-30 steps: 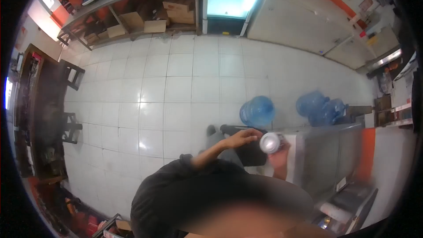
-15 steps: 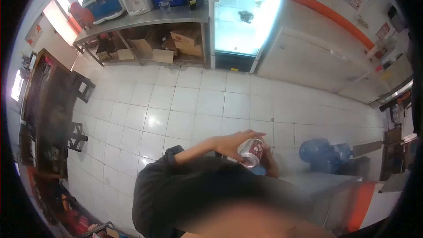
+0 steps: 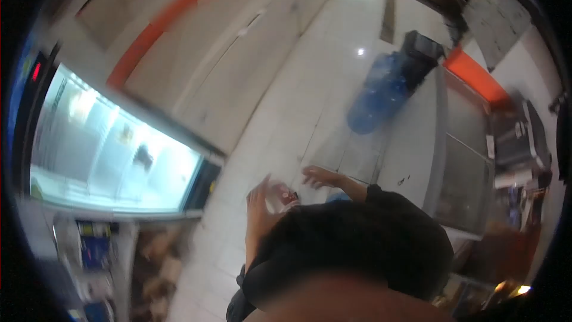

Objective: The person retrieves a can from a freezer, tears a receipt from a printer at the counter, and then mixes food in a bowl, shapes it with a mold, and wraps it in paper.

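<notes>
1 red can [image 3: 281, 192] (blurred), long axis tilted

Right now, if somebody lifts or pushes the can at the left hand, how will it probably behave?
The can, though blurred, looks round-sided, so it would probably roll if pushed on its side. It looks small against the left hand, so likely easy to lift. No handle shows, so it might slip from a loose grip.

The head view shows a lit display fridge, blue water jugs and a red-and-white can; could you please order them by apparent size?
Lit display fridge
Blue water jugs, taken together
Red-and-white can, partly hidden
</notes>
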`<action>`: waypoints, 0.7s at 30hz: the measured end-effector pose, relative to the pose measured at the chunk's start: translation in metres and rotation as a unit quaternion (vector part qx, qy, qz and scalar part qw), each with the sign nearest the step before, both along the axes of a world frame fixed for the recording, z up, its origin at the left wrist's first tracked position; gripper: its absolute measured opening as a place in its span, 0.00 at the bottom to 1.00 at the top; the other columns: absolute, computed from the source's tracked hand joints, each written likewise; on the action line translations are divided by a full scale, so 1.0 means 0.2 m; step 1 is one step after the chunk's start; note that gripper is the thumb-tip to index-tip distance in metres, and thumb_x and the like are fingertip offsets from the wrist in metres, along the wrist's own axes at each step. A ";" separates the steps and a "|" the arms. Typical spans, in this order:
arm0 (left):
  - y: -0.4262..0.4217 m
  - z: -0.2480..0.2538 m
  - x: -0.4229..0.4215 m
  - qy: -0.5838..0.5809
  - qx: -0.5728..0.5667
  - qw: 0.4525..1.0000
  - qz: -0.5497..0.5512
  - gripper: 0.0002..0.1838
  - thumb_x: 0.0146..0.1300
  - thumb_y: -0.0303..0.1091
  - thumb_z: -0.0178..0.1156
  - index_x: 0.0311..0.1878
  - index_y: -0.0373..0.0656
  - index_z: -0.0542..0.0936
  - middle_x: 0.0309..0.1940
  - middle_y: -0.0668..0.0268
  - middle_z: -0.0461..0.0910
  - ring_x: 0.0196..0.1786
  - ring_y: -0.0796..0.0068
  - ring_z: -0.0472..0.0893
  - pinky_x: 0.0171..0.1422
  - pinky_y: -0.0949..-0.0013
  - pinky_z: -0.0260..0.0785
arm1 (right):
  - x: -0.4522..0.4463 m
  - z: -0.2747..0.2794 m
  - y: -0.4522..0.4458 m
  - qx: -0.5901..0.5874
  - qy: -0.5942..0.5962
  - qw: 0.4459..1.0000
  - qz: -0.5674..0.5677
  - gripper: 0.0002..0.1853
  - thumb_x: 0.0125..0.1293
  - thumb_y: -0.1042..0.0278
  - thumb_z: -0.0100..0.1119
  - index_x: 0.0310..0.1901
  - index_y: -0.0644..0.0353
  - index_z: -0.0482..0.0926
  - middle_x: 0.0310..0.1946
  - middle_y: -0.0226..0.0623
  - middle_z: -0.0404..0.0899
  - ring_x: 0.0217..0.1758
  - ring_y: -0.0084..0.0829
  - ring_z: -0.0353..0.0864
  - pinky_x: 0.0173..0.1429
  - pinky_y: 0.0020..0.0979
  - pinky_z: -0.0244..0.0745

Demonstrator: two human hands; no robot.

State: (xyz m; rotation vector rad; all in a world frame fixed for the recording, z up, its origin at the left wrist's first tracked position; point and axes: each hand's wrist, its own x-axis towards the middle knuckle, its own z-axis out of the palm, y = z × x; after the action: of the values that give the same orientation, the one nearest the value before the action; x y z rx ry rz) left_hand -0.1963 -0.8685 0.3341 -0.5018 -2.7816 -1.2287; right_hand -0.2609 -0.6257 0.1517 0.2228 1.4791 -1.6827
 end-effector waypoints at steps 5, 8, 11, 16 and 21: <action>0.18 0.01 -0.86 0.044 -0.024 0.985 -0.167 0.48 0.38 0.52 0.73 0.61 0.39 0.63 0.53 0.57 0.70 0.57 0.55 0.69 0.64 0.52 0.54 | 0.33 -0.75 0.83 0.543 0.323 0.746 -0.209 0.21 0.58 0.57 0.58 0.49 0.61 0.72 0.38 0.43 0.77 0.38 0.43 0.77 0.43 0.38 0.71; 0.37 0.00 -1.28 0.053 0.005 0.967 -0.250 0.49 0.38 0.51 0.73 0.61 0.39 0.62 0.54 0.57 0.70 0.58 0.58 0.69 0.65 0.52 0.52 | 0.72 -0.90 0.94 0.601 -0.005 0.783 -0.162 0.20 0.57 0.57 0.58 0.46 0.61 0.73 0.37 0.44 0.77 0.37 0.43 0.77 0.43 0.39 0.71; 0.70 -0.05 -1.80 0.049 0.036 0.964 -0.260 0.50 0.35 0.49 0.76 0.61 0.39 0.62 0.54 0.55 0.69 0.57 0.55 0.68 0.65 0.52 0.54 | 0.79 -1.01 0.91 0.561 -0.143 0.809 -0.100 0.18 0.56 0.57 0.59 0.44 0.61 0.74 0.35 0.45 0.77 0.37 0.44 0.76 0.42 0.41 0.71; 1.16 -0.08 -2.34 -0.056 0.242 0.950 -0.190 0.52 0.34 0.44 0.77 0.62 0.37 0.59 0.53 0.54 0.68 0.58 0.58 0.68 0.61 0.58 0.62 | 0.40 -1.08 1.03 0.496 -0.177 0.850 -0.009 0.16 0.54 0.58 0.59 0.39 0.61 0.76 0.33 0.46 0.77 0.35 0.45 0.76 0.41 0.43 0.71; 1.41 -0.07 -2.98 0.014 0.195 0.972 -0.127 0.53 0.34 0.43 0.77 0.63 0.37 0.57 0.57 0.52 0.64 0.60 0.58 0.66 0.64 0.58 0.61 | -0.42 -1.38 1.50 0.572 0.115 0.809 0.072 0.15 0.52 0.58 0.59 0.34 0.62 0.79 0.31 0.48 0.77 0.34 0.47 0.76 0.40 0.46 0.70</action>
State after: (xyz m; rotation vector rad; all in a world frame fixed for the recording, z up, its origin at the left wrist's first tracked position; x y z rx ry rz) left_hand -0.7916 -0.5855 0.3194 -0.8453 -2.4113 -1.7504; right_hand -0.3450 -0.3250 -0.1234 0.5315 2.4737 -0.4992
